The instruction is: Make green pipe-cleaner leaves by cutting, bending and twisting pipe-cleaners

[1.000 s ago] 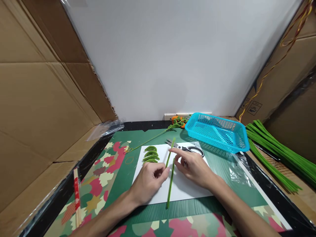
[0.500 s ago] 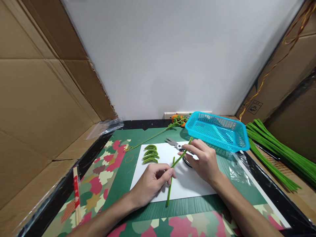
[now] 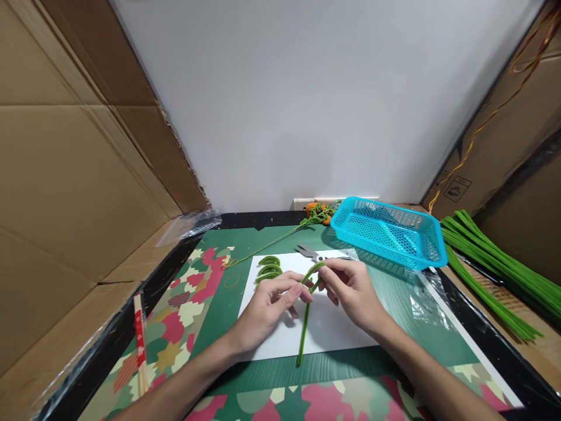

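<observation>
My left hand (image 3: 272, 299) is closed, pinching a green pipe cleaner (image 3: 312, 269) over the white paper (image 3: 337, 327). The fingers of my right hand (image 3: 350, 289) pinch the same pipe cleaner at its right side, and it arches in a bend between the two hands. A second green pipe cleaner (image 3: 303, 336) lies straight below them, across the paper's near edge. Several green pipe cleaners bent into leaf shapes (image 3: 268, 269) rest at the paper's upper left, partly hidden by my left hand. Behind my right hand lie scissors (image 3: 310, 252), their blades apart and handles partly covered.
A blue perforated basket (image 3: 388, 234) stands at the back right. Beside it lies a bundle of green pipe cleaners (image 3: 499, 266). An orange flower with a long green stem (image 3: 313, 216) lies at the back. Wrapped chopsticks (image 3: 140, 342) are at the left. Cardboard walls (image 3: 87, 158) flank the table.
The pipe cleaner between my hands was straight and slanted; now it is bent into an arch. My right hand has moved slightly left and down, closing on it.
</observation>
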Motion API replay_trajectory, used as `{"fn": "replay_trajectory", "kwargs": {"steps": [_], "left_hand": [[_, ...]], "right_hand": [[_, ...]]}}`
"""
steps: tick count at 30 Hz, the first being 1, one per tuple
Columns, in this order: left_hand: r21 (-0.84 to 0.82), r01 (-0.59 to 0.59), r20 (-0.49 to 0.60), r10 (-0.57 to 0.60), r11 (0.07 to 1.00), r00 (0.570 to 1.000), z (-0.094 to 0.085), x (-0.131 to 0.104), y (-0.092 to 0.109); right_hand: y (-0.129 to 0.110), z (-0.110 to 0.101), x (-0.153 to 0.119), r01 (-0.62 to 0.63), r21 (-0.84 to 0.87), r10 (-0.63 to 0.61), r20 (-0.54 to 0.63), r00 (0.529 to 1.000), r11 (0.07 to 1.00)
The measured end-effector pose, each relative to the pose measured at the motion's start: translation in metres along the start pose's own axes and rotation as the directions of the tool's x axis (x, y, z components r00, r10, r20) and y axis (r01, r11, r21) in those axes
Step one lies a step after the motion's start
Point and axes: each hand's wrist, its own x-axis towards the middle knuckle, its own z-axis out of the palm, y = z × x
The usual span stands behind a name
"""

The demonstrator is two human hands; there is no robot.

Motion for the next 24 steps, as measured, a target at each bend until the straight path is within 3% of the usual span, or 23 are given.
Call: {"fn": "replay_trajectory", "kwargs": {"steps": [3, 6, 11, 17, 24], "left_hand": [[-0.089, 0.061, -0.004, -0.062, 0.994, 0.998, 0.000, 0.002, -0.002], [-0.161, 0.116, -0.026, -0.122, 0.980, 0.992, 0.002, 0.004, -0.003], [-0.130, 0.150, -0.025, -0.154, 0.980, 0.988, 0.004, 0.004, -0.003], [-0.207, 0.247, 0.169, -0.214, 0.947, 0.962, 0.005, 0.004, -0.006], [-0.215, 0.293, 0.223, -0.245, 0.932, 0.943, 0.009, 0.004, -0.008]], "right_hand": [[0.005, -0.001, 0.005, -0.119, 0.217, 0.109, 0.055, 0.992, 0.969], [0.010, -0.004, 0.008, -0.158, 0.303, 0.145, 0.067, 0.987, 0.940], [0.012, -0.004, 0.009, -0.217, 0.451, 0.180, 0.124, 0.976, 0.866], [0.012, -0.003, 0.009, -0.268, 0.434, 0.205, 0.187, 0.961, 0.860], [0.012, -0.001, 0.007, -0.286, 0.406, 0.243, 0.155, 0.957, 0.868]]}}
